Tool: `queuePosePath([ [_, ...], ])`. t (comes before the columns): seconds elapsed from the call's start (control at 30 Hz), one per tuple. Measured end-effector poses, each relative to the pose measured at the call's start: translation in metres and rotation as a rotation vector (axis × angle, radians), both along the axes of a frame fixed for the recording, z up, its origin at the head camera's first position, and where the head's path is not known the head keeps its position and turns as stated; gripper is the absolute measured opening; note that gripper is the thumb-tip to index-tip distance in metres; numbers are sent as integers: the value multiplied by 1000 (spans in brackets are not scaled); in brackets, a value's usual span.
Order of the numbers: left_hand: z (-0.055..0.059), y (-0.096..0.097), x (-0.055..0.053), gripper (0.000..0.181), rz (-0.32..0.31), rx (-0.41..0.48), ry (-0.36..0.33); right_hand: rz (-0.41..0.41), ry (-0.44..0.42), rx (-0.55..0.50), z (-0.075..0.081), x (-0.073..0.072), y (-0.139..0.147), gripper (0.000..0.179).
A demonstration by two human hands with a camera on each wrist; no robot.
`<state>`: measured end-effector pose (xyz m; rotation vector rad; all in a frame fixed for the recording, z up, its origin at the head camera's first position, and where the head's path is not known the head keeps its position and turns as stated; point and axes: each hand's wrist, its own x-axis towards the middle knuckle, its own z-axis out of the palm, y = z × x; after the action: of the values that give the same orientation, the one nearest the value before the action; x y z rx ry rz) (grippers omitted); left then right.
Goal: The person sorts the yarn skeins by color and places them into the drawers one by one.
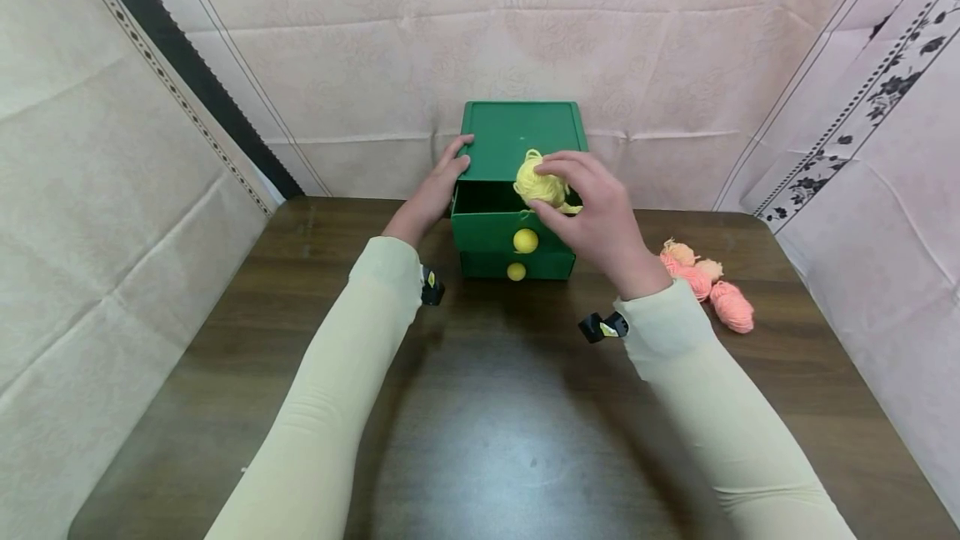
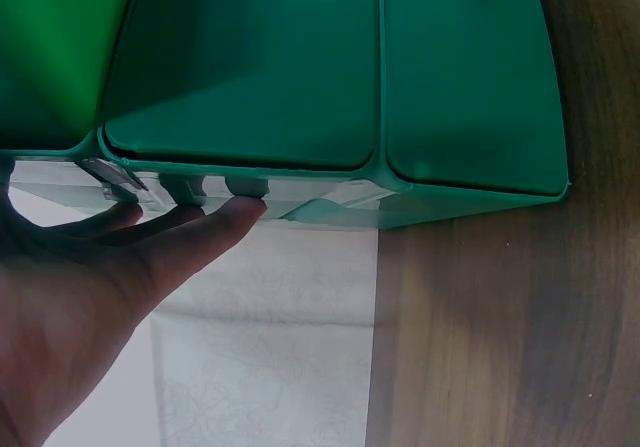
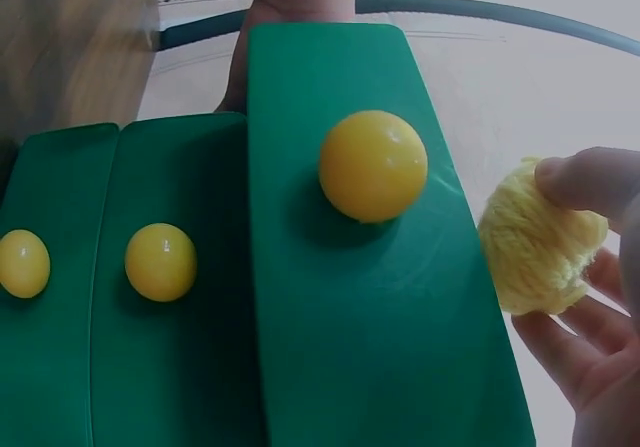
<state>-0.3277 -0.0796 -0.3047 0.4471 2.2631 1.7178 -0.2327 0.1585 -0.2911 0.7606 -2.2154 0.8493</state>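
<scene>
My right hand (image 1: 600, 215) pinches a ball of yellow yarn (image 1: 538, 182) between thumb and fingers, over the pulled-out top drawer (image 1: 483, 232) of a green drawer box (image 1: 521, 132). Seen from the right wrist, the yarn ball (image 3: 540, 242) is just behind the upper edge of that drawer's front, which bears a round yellow knob (image 3: 373, 167). Two lower drawers with similar knobs are pushed in. My left hand (image 1: 431, 194) rests against the box's left side near the top. Its fingers lie extended along the side wall in the left wrist view.
Pink yarn bundles (image 1: 731, 307) and smaller peach ones (image 1: 678, 252) lie on the brown wooden table (image 1: 480, 440), right of the box and beside my right forearm. Pale patterned cloth (image 1: 510, 40) hangs behind the box and at both sides.
</scene>
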Motion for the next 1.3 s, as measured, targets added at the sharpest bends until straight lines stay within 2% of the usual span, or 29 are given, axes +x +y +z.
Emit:
queuePosePath([
  [0.37, 0, -1, -1, 51, -5, 17, -5, 13, -33, 31, 0, -1, -9, 29],
  [0.6, 0, -1, 0, 49, 0, 16, -33, 35, -39, 58, -1, -2, -15, 27],
  [1.13, -2, -1, -1, 50, -7, 25, -16, 52, -51, 77, -4, -3, -19, 20],
  [1.3, -2, -2, -2, 50, -10, 26, -8, 28, -36, 58, -6, -3, -17, 21],
])
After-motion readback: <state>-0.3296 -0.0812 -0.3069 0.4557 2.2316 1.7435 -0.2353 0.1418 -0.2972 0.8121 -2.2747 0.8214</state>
